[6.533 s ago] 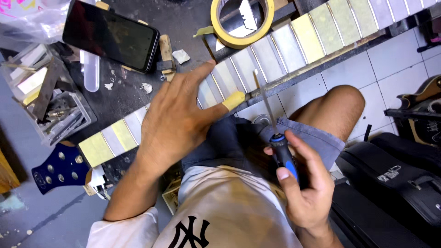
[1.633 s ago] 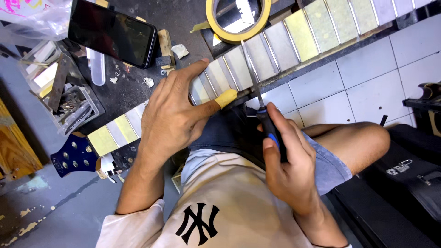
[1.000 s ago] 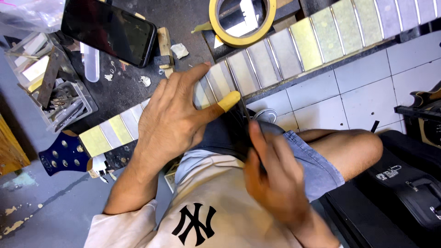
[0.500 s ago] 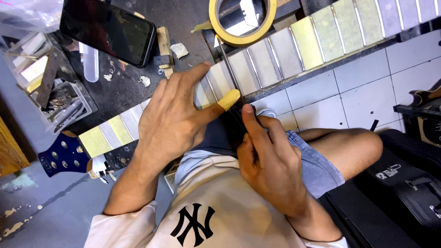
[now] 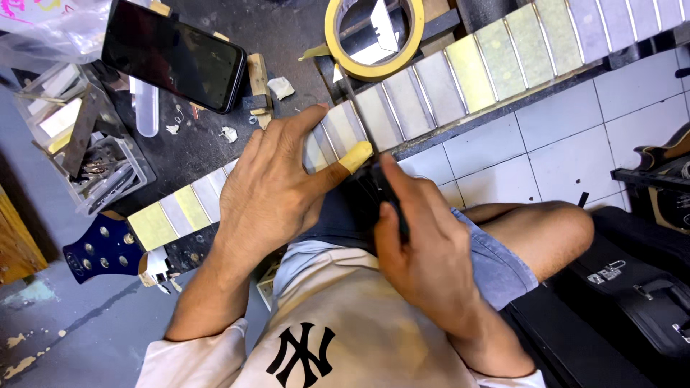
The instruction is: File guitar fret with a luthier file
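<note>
The guitar neck (image 5: 431, 93) lies on the dark workbench (image 5: 287, 43) with its long axis running from the blue headstock (image 5: 100, 248) at the lower left up to the top right edge of the view. Its fretboard faces up and is covered between the frets with strips of yellowish and pale masking tape.

The left hand (image 5: 277, 190) lies flat and spread across the neck about midway along it, palm down, pressing it to the bench; its thumb tip, wrapped in yellow tape, points toward the right hand. The right hand (image 5: 424, 255) sits just below the neck's near edge, closed around a dark, thin tool (image 5: 381, 190) whose tip meets the neck beside the taped thumb. Most of the tool is hidden by the fingers.

Several seconds ago the right hand was held back over the lap with a blue-handled tool plainly visible; it has since come up to the neck and now covers the handle. The left hand has stayed on the same stretch of the neck.

Above the neck, a roll of yellow masking tape (image 5: 374, 36) rests on the bench. Left of it a black phone (image 5: 172, 54) lies screen up. Beyond the headstock end, a clear plastic tray (image 5: 86, 154) holds small metal tools and pale strips.
</note>
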